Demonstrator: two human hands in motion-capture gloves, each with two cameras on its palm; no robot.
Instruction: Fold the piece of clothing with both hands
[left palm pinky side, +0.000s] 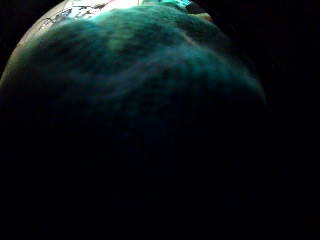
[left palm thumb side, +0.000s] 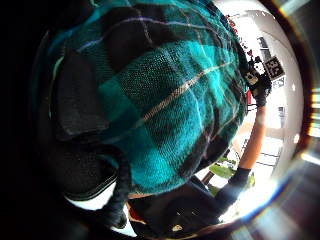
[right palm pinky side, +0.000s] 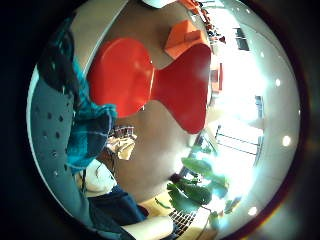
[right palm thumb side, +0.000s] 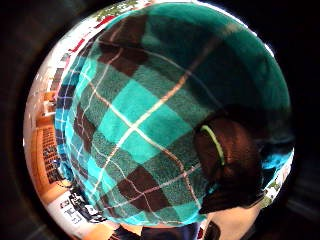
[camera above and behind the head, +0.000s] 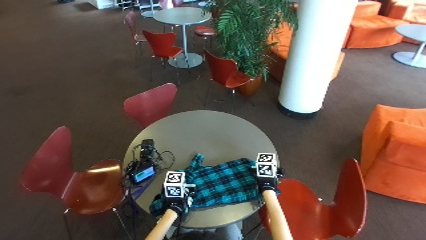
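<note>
garment (camera above and behind the head: 216, 185): a teal and black plaid piece of clothing, spread in a loose heap on the near half of the round table (camera above and behind the head: 200, 130), with one narrow part (camera above and behind the head: 195, 161) trailing toward the middle. i judge it soft, light and limp, a woven fabric that will sag and drape from wherever it is lifted, not slippery and not fragile; hems and corners look like the best places to take hold, so a fold line can hang straight between my hands. my left hand (camera above and behind the head: 174, 200) sits at the near left corner of the cloth, and the thumb side palm view shows plaid close against a curled finger (left palm thumb side: 75, 100), so i read it as pinching the fabric. my right hand (camera above and behind the head: 267, 181) is at the right edge; its thumb (right palm thumb side: 225, 160) presses onto the plaid, again a pinch as far as i can tell. cloth lies close to the near table rim. a tangle of cables and a small device (camera above and behind the head: 143, 172) lie just beside the left edge. open table top beyond the cloth gives room to fold away from me.
</note>
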